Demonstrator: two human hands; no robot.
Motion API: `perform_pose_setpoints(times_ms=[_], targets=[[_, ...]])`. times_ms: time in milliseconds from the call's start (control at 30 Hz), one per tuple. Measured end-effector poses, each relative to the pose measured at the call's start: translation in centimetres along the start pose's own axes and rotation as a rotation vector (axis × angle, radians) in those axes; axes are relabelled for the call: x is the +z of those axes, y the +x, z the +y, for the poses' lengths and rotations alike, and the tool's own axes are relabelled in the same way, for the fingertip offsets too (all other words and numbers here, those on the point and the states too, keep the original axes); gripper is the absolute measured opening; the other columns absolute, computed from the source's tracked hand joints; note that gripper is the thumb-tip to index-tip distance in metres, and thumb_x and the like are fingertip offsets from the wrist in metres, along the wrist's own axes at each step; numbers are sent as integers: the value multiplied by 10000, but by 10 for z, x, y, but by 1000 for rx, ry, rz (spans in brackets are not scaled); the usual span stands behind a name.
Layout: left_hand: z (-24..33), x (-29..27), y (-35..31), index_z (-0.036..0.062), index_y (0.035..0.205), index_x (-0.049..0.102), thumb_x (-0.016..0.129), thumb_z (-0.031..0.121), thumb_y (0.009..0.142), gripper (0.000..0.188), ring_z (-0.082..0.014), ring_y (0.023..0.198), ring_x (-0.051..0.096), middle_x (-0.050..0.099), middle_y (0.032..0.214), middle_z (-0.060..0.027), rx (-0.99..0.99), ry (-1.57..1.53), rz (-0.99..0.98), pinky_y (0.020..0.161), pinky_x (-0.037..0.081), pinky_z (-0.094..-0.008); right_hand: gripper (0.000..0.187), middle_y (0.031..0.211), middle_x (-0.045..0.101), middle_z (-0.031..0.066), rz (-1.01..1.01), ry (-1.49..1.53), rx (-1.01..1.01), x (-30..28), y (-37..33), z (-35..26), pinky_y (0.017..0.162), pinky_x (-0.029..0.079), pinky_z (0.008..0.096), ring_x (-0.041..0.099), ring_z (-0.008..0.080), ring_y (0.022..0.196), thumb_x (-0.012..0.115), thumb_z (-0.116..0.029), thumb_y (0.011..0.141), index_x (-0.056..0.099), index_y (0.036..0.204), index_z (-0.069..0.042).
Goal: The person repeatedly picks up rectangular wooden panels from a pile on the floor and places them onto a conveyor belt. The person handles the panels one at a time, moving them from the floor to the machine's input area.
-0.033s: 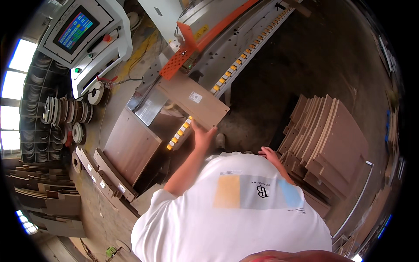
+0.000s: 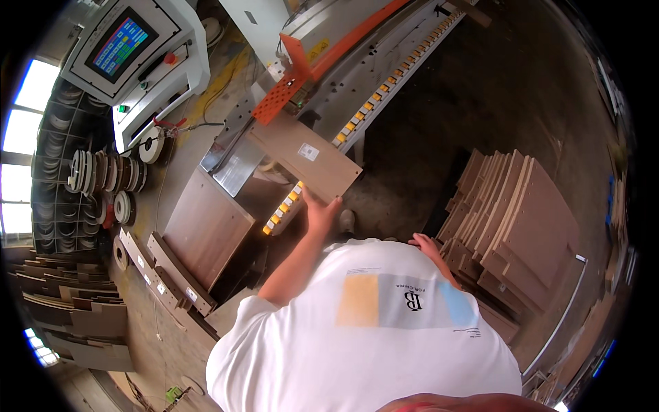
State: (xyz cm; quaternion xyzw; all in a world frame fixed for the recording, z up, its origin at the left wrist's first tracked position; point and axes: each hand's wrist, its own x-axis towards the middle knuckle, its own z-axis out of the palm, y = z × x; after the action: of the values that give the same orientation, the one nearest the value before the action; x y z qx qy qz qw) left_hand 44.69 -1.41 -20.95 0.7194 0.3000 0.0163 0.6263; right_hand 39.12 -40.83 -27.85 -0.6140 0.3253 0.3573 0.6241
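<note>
A brown rectangular board [image 2: 328,165] with a white label lies at the machine's feed end, its far end under an orange perforated bracket [image 2: 278,99]. My left hand [image 2: 321,214] grips the board's near edge, thumb by the near corner and fingers partly hidden beside the yellow rollers [image 2: 283,208]. My right hand [image 2: 427,244] hangs near my right side, close to a stack of brown panels [image 2: 528,220]. It looks empty, with its fingers partly stretched out and a little apart.
A control console [image 2: 130,51] with a lit screen stands at the far left. Yellow rollers line a rail [image 2: 384,89] running to the far right. Brown panels [image 2: 206,226] stand left of my arm. Rolls of edge tape [image 2: 110,173] sit by a rack.
</note>
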Motion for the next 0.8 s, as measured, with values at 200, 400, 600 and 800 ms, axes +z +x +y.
perform_pose_setpoints(times_ms=[200, 400, 600, 800], targets=[[35, 10, 5, 198, 1629, -5, 692, 79, 929, 995, -169, 694, 616, 672, 985, -120, -103, -411, 62, 616, 534, -312, 413, 1074, 714, 105, 44, -253, -170, -26, 0, 45, 881, 522, 320, 664, 181, 1002, 682, -383, 957, 663, 1197, -47], [25, 24, 23, 216, 1635, 70, 679, 48, 921, 953, -145, 614, 566, 668, 960, -98, -118, -508, 106, 536, 494, -303, 379, 1021, 721, 94, 72, -302, -206, -23, -13, 32, 854, 525, 300, 661, 150, 988, 698, -343, 950, 680, 1147, -20], [57, 60, 36, 197, 1633, 126, 684, 20, 899, 939, -137, 563, 540, 665, 930, -88, -94, -512, 120, 488, 467, -293, 351, 1032, 708, 97, 82, -172, -174, -31, -32, 27, 833, 538, 326, 665, 181, 955, 694, -309, 954, 670, 1167, -32], [77, 110, 63, 205, 1632, 131, 692, 8, 893, 949, -147, 530, 515, 629, 889, -83, -73, -569, 103, 484, 480, -317, 322, 1013, 701, 88, 127, 24, -117, -54, -34, 65, 790, 542, 323, 661, 172, 912, 701, -300, 951, 671, 1139, -41]])
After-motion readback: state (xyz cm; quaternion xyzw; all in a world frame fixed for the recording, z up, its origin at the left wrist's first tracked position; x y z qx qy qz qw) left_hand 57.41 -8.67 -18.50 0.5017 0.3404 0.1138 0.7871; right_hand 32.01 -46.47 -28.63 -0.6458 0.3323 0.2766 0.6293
